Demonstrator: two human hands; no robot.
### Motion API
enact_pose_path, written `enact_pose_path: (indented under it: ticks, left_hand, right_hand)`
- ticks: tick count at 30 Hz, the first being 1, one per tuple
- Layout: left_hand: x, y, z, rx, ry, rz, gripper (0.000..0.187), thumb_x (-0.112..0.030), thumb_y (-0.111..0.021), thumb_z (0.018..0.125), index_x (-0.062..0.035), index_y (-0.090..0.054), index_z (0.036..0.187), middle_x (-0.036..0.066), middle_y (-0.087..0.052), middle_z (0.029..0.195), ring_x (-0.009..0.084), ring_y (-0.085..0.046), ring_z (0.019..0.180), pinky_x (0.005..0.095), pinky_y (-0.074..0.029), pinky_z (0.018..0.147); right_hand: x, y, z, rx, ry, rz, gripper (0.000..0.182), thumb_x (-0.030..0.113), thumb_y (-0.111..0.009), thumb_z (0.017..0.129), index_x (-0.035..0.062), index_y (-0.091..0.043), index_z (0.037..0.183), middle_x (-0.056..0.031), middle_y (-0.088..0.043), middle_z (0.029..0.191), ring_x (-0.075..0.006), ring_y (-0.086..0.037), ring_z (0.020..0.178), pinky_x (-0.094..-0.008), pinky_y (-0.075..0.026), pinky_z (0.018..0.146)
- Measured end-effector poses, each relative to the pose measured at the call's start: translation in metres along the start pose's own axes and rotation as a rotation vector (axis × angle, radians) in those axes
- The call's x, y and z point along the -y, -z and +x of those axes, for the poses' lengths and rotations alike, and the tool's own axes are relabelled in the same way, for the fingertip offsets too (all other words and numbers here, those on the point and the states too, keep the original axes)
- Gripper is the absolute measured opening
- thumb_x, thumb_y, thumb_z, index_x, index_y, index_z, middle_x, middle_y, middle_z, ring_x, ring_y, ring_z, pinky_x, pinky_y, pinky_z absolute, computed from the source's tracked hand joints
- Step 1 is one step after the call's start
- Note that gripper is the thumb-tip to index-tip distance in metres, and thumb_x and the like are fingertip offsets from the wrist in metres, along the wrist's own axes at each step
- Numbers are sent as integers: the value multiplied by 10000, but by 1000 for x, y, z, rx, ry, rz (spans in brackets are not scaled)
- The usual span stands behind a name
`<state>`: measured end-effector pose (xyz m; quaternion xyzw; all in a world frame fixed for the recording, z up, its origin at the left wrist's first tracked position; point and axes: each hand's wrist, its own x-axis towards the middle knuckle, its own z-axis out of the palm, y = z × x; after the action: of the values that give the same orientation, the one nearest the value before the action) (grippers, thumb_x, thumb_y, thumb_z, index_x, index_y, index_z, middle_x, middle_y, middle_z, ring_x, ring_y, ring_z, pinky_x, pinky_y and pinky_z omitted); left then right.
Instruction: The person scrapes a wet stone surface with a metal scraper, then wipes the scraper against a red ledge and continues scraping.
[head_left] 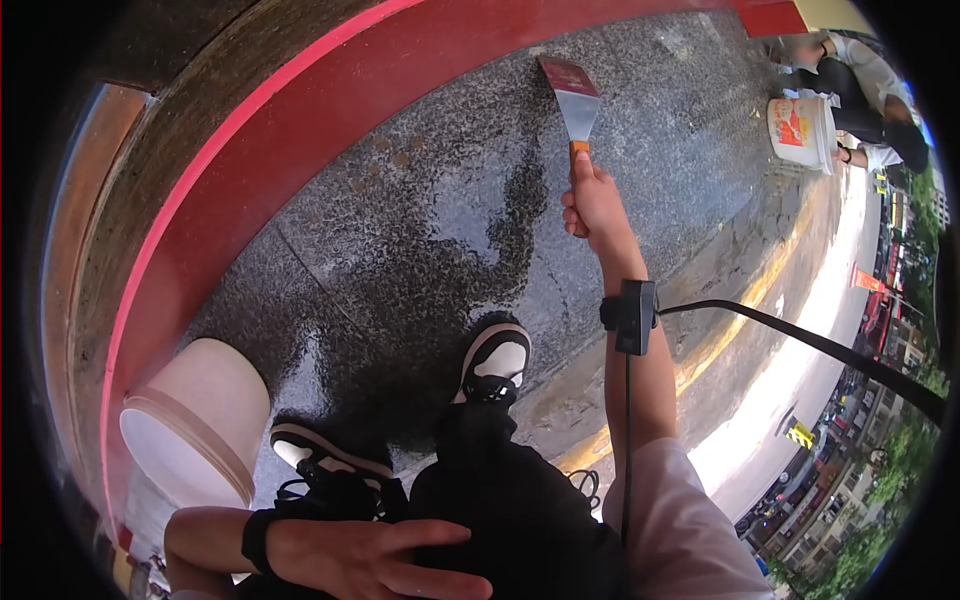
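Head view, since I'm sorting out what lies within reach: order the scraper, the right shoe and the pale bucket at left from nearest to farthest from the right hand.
From the right hand:
1. Scraper: held in it, blade pointing away.
2. Right shoe: on the wet floor.
3. Pale bucket: far left, beyond both shoes.

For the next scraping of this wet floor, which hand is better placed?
Right, probably: the right hand holds the scraper over the wet floor, while the left hand, fingers spread, is by the dark trousers.
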<state>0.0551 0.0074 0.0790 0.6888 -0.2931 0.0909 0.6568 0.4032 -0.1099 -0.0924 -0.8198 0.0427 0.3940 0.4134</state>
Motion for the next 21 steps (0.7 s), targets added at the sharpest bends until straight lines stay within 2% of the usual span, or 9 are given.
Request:
enact_pose_path:
  ticks: [1, 3, 5, 10, 14, 16, 20, 21]
  left_hand:
    - [-1, 2, -1, 41, 32, -38, 561, -547, -437, 914, -301, -390, 1416, -114, -433, 1383, 266, -261, 1381, 629, -295, 1047]
    - [-1, 4, 0, 33, 43, -59, 566, -563, -427, 910, -263, -428, 1390, -119, -437, 1378, 262, -264, 1379, 627, -299, 1046]
    - [-1, 4, 1, 26, 48, -84, 581, -578, -417, 906, -225, -466, 1364, -124, -441, 1372, 258, -267, 1377, 624, -302, 1044]
    - [4, -2, 6, -69, -43, -55, 544, -574, -413, 908, -306, -442, 1381, -115, -461, 1367, 261, -266, 1381, 637, -293, 1046]
    - [-2, 3, -1, -67, -30, -30, 524, -552, -411, 920, -361, -390, 1407, -116, -448, 1387, 268, -259, 1390, 642, -286, 1048]
    - [-7, 3, -6, 34, 52, -66, 514, -518, -381, 945, -403, -311, 1441, -117, -423, 1415, 273, -250, 1397, 645, -281, 1052]
    - [-6, -3, -14, 23, 42, -82, 493, -501, -339, 965, -422, -285, 1448, -110, -417, 1425, 274, -257, 1395, 647, -275, 1057]
    - [-6, -9, -25, 50, -7, 55, 468, -406, -465, 942, -356, -378, 1399, -94, -344, 1447, 242, -229, 1403, 606, -314, 1050]
  right_hand:
    - [0, 0, -5, 8, -7, -17, 387, 443, -369, 1002, 93, -472, 875, 5, -449, 617, -86, -424, 427, -255, -365, 365]
    - [-2, -3, -7, 23, -20, -33, 393, 441, -364, 1003, 84, -473, 878, 1, -453, 617, -88, -431, 426, -258, -368, 363]
    - [-3, -4, -2, -24, 53, -144, 406, 435, -361, 1004, 64, -481, 888, -9, -461, 613, -95, -438, 421, -265, -373, 360]
    - [8, -19, 5, -58, 77, -92, 422, 433, -355, 1005, 49, -491, 893, -17, -457, 602, -104, -440, 414, -271, -377, 357]
    - [-2, -20, -10, -60, -8, -45, 425, 438, -351, 1007, 47, -486, 908, -18, -452, 599, -105, -441, 418, -271, -379, 359]
    - [-6, -18, -6, -51, -5, -46, 427, 442, -354, 1006, 46, -485, 910, -17, -452, 598, -105, -438, 416, -272, -379, 360]
    - [-2, -20, 7, -42, 65, 27, 441, 452, -361, 1000, 38, -492, 921, -17, -449, 593, -110, -429, 403, -281, -380, 358]
    - [-1, -22, 9, -45, 68, 26, 441, 452, -361, 1000, 38, -492, 921, -17, -449, 593, -110, -429, 403, -281, -380, 358]
